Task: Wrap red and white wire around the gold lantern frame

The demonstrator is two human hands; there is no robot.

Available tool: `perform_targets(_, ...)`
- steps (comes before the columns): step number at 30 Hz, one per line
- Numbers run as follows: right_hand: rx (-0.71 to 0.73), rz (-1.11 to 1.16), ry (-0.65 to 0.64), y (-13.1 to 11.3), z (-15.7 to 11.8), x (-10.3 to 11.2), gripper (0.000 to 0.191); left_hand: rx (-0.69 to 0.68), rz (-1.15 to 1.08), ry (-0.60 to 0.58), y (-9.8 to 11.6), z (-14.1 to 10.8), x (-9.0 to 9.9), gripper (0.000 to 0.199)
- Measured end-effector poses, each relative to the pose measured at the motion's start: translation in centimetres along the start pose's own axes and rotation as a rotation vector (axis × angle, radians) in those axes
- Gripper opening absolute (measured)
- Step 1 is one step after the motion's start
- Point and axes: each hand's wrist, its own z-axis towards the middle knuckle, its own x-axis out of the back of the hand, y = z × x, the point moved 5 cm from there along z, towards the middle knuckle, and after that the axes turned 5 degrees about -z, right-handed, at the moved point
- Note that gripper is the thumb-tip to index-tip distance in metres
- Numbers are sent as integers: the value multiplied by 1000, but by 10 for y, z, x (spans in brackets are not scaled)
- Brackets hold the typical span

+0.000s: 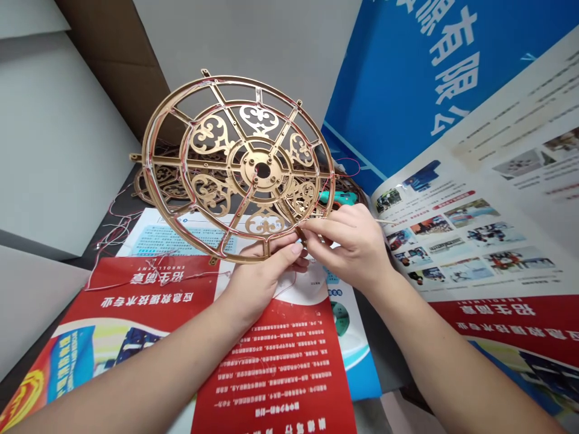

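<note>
A round gold-coloured metal frame (262,143) with scrolled, heart-shaped ornaments stands tilted before me, and thin red and pale wires run along its rings. At its lower rim, my left hand (266,271) is closed on the frame, with the fingers behind and the thumb in front. My right hand (346,244) is pinched close to the same stretch of rim, beside my left thumb. From behind its knuckles a thin pale stick (385,222) pokes out to the right. The fingertips partly hide what they touch at the rim.
Behind the frame lie more gold ornamental frames (158,181) and a teal tool (341,198), partly hidden. Loose red wires (118,218) trail at left. Red and white brochures (275,361) cover the dark table. A printed booklet (452,241) rises at right beside a blue panel (407,78).
</note>
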Motion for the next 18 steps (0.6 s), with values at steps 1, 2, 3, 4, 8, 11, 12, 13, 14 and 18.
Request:
perform_targets(1, 1, 0, -4, 0, 0, 0, 14, 1, 3, -4, 0, 0, 0, 21)
perform_targets(2, 1, -1, -4, -1, 0, 0, 14, 3, 5, -8, 0, -1, -1, 21)
perform_targets(3, 3, -1, 1, -1, 0, 0, 13, 6, 4, -11, 1, -1, -1, 21)
perform_targets(4, 7, 2, 14, -3, 0, 1, 12, 10, -1, -15, 1, -2, -2, 22)
perform_targets(8, -61, 122, 137, -4, -3, 9, 7, 32, -49, -21, 1, -2, -2, 24)
perform_targets(11, -235, 253, 230, 1, -8, 16, 15, 39, -97, 6, -3, -1, -1, 28)
perform_targets(12, -284, 278, 236, 2, -10, 18, 19, 37, -111, 19, -4, -2, -1, 29)
perform_targets(13, -323, 306, 210, 2, -12, 18, 21, 31, -121, 32, -4, -2, -2, 32)
perform_targets(14, -329, 312, 174, 1, -14, 17, 22, 25, -130, 40, -5, -3, -3, 34)
perform_targets(18, -349, 259, 40, 2, -22, 6, 24, 0, -134, 31, -3, -1, -4, 46)
